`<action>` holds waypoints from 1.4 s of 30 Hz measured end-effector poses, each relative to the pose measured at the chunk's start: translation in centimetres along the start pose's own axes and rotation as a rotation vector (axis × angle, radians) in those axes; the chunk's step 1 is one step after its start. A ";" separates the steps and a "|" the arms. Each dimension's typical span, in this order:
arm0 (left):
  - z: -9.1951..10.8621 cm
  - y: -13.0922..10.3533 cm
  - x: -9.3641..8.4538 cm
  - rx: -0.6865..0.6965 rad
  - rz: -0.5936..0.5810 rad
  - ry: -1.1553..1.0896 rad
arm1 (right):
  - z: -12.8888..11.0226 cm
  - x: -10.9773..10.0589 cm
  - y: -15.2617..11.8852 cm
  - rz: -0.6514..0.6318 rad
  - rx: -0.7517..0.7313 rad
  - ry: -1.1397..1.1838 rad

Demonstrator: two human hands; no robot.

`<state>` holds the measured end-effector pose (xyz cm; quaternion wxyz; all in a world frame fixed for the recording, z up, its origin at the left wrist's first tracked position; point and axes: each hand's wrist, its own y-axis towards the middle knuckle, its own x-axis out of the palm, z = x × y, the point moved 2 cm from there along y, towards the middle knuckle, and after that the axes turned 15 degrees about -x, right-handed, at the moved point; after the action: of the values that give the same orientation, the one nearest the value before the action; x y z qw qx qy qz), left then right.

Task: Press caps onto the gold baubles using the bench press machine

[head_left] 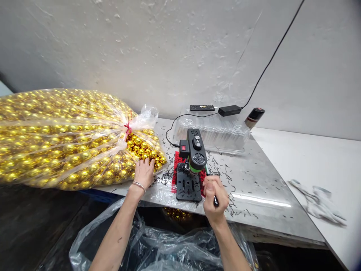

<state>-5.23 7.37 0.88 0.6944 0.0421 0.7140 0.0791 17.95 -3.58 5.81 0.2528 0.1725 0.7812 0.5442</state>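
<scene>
A large clear bag full of shiny gold balls (pixel 70 143), tied with a pink-red string, lies on the left of the metal table. My left hand (pixel 144 174) rests at its near right corner, fingers spread and touching gold balls there. In the middle stands a small black press machine (pixel 197 148) with a slotted black base plate (pixel 188 186) on a red mat (pixel 175 177). My right hand (pixel 216 197) is closed around the black-gripped lever (pixel 216 201) on the machine's right side.
Behind the machine are a clear plastic tray (pixel 222 137), a black adapter (pixel 229 110) with cables, and a dark bottle (pixel 254 117). Black scraps litter the metal table (pixel 267 184). White gloves (pixel 318 203) lie at the right. A clear open bag (pixel 169 244) hangs below the front edge.
</scene>
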 end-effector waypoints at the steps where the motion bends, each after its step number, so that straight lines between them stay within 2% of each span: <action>1: -0.2 0.1 -0.2 -0.006 -0.011 -0.023 | 0.0 0.0 0.0 0.003 0.001 0.003; 4: -0.7 0.2 -1.1 -0.050 -0.001 -0.263 | 0.1 0.1 -0.1 0.010 -0.001 0.011; 7: -0.9 0.0 -1.8 -0.151 -0.064 -0.793 | 0.1 0.1 -0.1 0.015 -0.014 0.016; 9: -0.5 -0.5 -1.8 -0.256 -0.228 -1.242 | 0.1 0.1 -0.2 0.016 -0.014 0.013; 11: 0.5 -1.4 -1.3 -0.338 -0.463 -1.621 | 0.1 0.1 -0.2 0.019 -0.012 0.007; 14: 2.6 -3.1 -0.2 -0.407 -0.767 -1.892 | 0.1 0.0 -0.2 0.013 -0.005 0.002; 16: 4.0 -4.1 0.7 -0.426 -0.876 -1.928 | 0.1 0.0 -0.2 -0.002 0.001 -0.001; 18: 5.5 -4.7 1.6 -0.430 -0.909 -1.898 | 0.0 0.0 -0.1 -0.014 0.003 -0.005; 24: 8.7 -4.9 2.8 -0.392 -0.777 -1.627 | 0.0 -0.1 -0.1 -0.047 -0.014 -0.018; 27: 8.9 -5.2 2.6 -0.389 -0.821 -1.681 | 0.0 -0.1 -0.2 -0.047 -0.021 -0.012; 31: 7.6 -5.5 2.1 -0.498 -0.951 -1.943 | 0.1 -0.1 -0.3 -0.039 -0.025 -0.010; 33: 7.1 -5.6 2.0 -0.555 -0.972 -2.006 | 0.1 0.0 -0.3 -0.035 -0.024 -0.006; 35: 6.9 -5.5 2.1 -0.584 -0.946 -1.994 | 0.1 0.0 -0.2 -0.032 -0.021 -0.003; 38: 7.6 -5.3 2.9 -0.577 -0.841 -1.867 | 0.0 0.0 -0.1 -0.035 -0.013 -0.007; 42: 9.3 -5.2 4.0 -0.430 -0.601 -1.622 | -0.1 -0.1 0.4 -0.039 -0.015 -0.008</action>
<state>4.23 3.39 -4.12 0.9705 -0.2349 -0.0467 -0.0283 18.02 -3.57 6.20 0.2679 0.1577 0.7792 0.5443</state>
